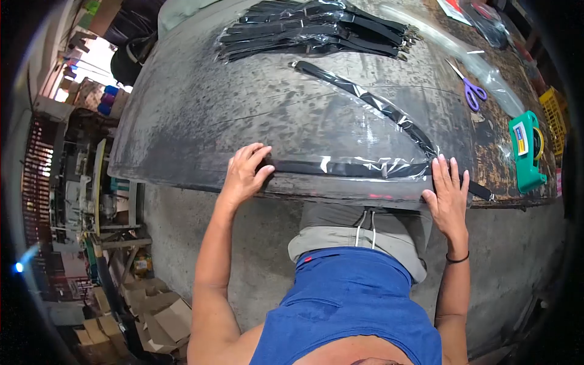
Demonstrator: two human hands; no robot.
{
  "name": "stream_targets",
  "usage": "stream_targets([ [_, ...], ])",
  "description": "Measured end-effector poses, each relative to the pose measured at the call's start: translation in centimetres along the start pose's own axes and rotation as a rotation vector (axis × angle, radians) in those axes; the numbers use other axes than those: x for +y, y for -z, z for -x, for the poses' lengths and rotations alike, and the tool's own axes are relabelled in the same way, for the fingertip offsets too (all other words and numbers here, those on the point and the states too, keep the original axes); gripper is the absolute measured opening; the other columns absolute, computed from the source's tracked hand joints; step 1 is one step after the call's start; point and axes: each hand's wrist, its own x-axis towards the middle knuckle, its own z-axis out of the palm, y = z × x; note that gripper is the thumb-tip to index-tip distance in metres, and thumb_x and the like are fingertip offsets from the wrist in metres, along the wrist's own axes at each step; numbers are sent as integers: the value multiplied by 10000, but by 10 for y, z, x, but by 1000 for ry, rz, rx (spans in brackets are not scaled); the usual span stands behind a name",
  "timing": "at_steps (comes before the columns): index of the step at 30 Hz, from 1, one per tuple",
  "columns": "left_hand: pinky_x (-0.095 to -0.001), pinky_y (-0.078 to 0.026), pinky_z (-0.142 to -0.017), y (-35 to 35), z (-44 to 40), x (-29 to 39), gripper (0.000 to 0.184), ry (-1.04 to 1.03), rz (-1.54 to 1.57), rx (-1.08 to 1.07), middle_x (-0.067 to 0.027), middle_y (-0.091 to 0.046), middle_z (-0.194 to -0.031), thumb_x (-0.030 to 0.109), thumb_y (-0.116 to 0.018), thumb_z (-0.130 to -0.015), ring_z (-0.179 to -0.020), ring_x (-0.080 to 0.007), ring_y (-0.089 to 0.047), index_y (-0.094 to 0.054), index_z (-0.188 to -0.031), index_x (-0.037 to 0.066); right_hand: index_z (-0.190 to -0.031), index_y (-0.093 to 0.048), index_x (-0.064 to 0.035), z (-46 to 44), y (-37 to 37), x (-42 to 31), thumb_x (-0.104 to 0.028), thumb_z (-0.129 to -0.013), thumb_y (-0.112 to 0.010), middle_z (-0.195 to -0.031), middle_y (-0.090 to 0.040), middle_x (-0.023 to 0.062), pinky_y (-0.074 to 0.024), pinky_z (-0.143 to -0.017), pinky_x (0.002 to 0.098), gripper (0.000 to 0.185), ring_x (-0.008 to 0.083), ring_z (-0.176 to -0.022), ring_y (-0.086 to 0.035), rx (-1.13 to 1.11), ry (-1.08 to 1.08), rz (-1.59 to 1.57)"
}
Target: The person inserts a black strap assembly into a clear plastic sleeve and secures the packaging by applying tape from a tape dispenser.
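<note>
A black strap in a clear plastic sleeve (347, 168) lies along the table's near edge. My left hand (244, 171) rests at its left end, fingers apart and slightly bent, partly covering that end. Flat on the sleeve's right end is my right hand (449, 191), its fingers stretched out. The strap's bare tip with a metal clip (490, 195) sticks out to the right of it. A second black strap in clear plastic (371, 103) slants from the middle of the table down to my right hand. Whether the two straps are joined under that hand cannot be seen.
A pile of sleeved black straps (313, 30) lies at the table's far side. To the right are purple-handled scissors (473, 94), clear plastic film (486, 70), a green tape dispenser (526, 152) and a yellow crate (552, 115). Cardboard (161, 319) lies on the floor at left.
</note>
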Motion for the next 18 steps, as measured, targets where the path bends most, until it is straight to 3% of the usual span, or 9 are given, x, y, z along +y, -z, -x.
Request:
stream_targets([
  [4, -449, -350, -1038, 8, 2, -6, 499, 36, -73, -237, -112, -584, -1157, 223, -751, -837, -1158, -323, -511, -603, -1308, 144, -1544, -352, -97, 1, -2, 1, -411, -971, -528, -1600, -343, 100, -95, -1200, 586, 676, 356, -1492, -243, 17, -5, 19],
  [6, -431, -343, -992, 9, -8, -10, 435, -19, -64, -222, -98, -552, -1070, 238, -757, -830, -1109, -314, -489, -611, -1229, 146, -1541, -354, -93, 1, -1, 1, -408, -971, -529, -1601, -341, 101, -94, -1200, 585, 675, 358, -1492, -242, 9, 0, 12],
  [9, -421, -375, -894, 14, -38, -18, 278, 50, -40, -425, -98, -526, -1000, 212, -751, -820, -1035, -323, -500, -576, -1003, 96, -1532, -367, -84, 0, 3, -2, -413, -964, -539, -1595, -347, 110, -95, -1201, 586, 678, 361, -1490, -245, -12, -23, -22],
  [16, -448, -441, -816, -11, -148, -33, 253, -129, -15, -368, -139, -621, -1050, 162, -734, -804, -982, -356, -594, -557, -955, 63, -1504, -403, -63, 0, 4, -2, -430, -943, -567, -1578, -370, 128, -117, -1191, 594, 690, 365, -1478, -268, 14, -14, -60],
  [17, -450, -477, -861, -20, -167, -35, 310, -139, -57, -359, -162, -648, -1085, 158, -739, -806, -1024, -362, -628, -578, -1055, 68, -1497, -413, -60, 0, 5, -3, -428, -933, -584, -1577, -371, 128, -120, -1189, 594, 695, 365, -1476, -272, 20, -13, -59],
  [18, -450, -477, -861, -24, -182, -31, 310, -147, -55, -351, -162, -648, -1085, 158, -739, -806, -1024, -362, -628, -578, -1055, 68, -1497, -413, -60, 0, 5, -3, -428, -933, -584, -1577, -371, 128, -120, -1189, 594, 695, 365, -1476, -272, 28, -17, -52],
])
